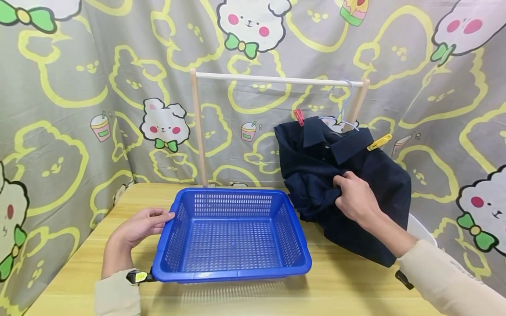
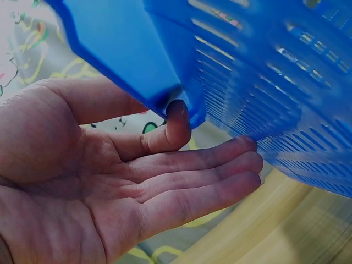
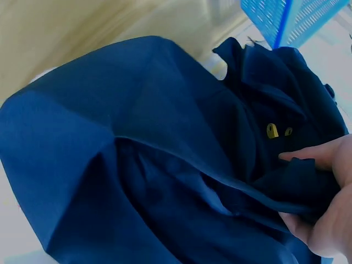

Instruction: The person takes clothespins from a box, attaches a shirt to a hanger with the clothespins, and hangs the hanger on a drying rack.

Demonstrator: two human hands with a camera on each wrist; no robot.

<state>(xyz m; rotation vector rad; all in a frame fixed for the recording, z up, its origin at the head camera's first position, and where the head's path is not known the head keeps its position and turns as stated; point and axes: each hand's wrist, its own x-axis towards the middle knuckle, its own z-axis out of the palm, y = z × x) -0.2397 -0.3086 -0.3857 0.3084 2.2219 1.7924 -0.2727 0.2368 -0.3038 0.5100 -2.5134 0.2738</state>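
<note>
My left hand [image 1: 136, 226] pinches the left rim of a blue plastic basket [image 1: 237, 275] with mesh walls; nothing lies inside it. In the left wrist view, the index finger of that hand [image 2: 110, 181] curls under the rim of the basket [image 2: 126, 44], while the other fingers stretch out below. A dark navy collared shirt [image 1: 383, 184] hangs from a light blue hanger [image 1: 345, 107] to the right. My right hand [image 1: 357, 197] grips bunched fabric at its front. Up close in the right wrist view, the thumb and fingers of my hand [image 3: 335, 203] pinch a fold of the shirt [image 3: 71, 121].
A wooden rack with a white bar [image 1: 272, 79] stands at the back. A red clothespin [image 1: 299, 117] and a yellow clothespin [image 1: 379, 142] clip the shirt's shoulders. A white container [image 1: 421, 230] is partly hidden behind the shirt. Patterned curtains surround the wooden table [image 1: 91, 254].
</note>
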